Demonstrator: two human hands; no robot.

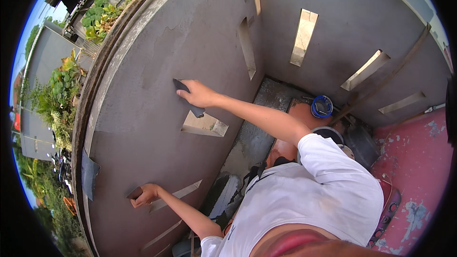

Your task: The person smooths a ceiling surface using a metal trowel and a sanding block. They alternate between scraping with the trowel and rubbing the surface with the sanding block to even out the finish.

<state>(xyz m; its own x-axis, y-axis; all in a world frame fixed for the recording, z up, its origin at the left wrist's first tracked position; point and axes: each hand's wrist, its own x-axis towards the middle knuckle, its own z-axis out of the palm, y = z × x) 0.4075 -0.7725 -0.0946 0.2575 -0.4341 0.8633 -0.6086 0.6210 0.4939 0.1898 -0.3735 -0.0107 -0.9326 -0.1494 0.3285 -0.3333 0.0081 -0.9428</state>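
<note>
My right hand is closed on a dark grey sheet of sandpaper and presses it to the grey plastered wall, just above a slanted opening. Lower down, my left hand pinches a smaller dark piece of sandpaper against the same wall, beside a narrow slot. Fingers hide part of both pieces. A loose dark grey sheet hangs at the wall's outer edge, left of my left hand.
Past my right arm stand a blue-rimmed bucket, a dark tub and a dark container. A long wooden pole leans on the far wall. Red, peeling paint covers the right surface. Plants grow outside.
</note>
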